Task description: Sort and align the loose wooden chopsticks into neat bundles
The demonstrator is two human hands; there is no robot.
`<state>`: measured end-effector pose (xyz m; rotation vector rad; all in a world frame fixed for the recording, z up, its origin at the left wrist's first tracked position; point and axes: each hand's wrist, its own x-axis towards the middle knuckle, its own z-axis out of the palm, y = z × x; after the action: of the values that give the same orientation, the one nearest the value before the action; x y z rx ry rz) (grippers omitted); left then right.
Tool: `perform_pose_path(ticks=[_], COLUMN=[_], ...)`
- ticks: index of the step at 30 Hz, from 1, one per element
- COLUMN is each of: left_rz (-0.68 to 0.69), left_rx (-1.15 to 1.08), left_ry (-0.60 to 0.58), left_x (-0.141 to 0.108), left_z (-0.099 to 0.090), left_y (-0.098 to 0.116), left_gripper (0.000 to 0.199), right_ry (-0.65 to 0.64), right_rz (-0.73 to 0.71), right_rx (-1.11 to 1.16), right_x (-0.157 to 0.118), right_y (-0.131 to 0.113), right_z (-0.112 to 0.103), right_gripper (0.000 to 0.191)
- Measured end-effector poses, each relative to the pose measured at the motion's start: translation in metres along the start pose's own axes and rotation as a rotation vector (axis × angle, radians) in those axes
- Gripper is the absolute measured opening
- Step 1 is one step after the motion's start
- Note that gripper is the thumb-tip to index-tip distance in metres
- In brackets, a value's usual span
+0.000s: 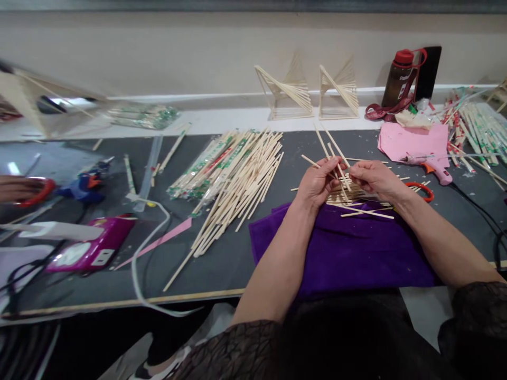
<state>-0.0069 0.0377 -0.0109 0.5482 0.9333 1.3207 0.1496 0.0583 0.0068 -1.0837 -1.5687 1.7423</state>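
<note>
While the left hand (321,180) and the right hand (371,178) hold thin sticks (335,146), more lie below

The thin sticks are up above the gray table (292,171), poking out past the fingers. The left hand has its thumb and fingers closed around a few of them. The right hand pinches the low end of one. Just under both hands is a small heap of loose sticks (345,197), by the back edge of a purple cloth (356,253). Two sticks cross on the cloth. To the right are an orange loop (430,193), a pink glue gun (431,164) and some pink paper (431,140). To the left is a big pile of bare sticks (237,190). Two twisty stick shapes (296,96) stand at the back, with a red-topped bottle (397,84) to their right. Far left, another person's hand (18,189) looks blurry
</note>
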Motion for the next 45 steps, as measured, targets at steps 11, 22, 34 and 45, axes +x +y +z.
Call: perform_pose_path(ticks=[11,22,34,45], left_rz=[0.121,0.294,0.331,0.678], left_rx=[0.095,0.113,0.095,1.129], left_ry=[0.040,0.057,0.100,0.157], left_x=[-0.003,-0.002,-0.005,-0.013], left_z=[0.003,0.003,-0.002,-0.006], left_y=[-0.002,-0.003,0.013,0.015], left_gripper=[0.016,0.017,0.015,0.014], right_ry=[0.038,-0.030,0.067,0.198], right_rz=[-0.198,0.074,0.062,-0.027], right_rx=[-0.506,-0.094,0.184,0.340], right_x=[0.003,0.001,0.006,0.012], right_y=[0.008,0.001,-0.002,0.001], right_z=[-0.002,-0.003,-0.011,-0.024], right_gripper=[0.027,0.016,0.008,0.012])
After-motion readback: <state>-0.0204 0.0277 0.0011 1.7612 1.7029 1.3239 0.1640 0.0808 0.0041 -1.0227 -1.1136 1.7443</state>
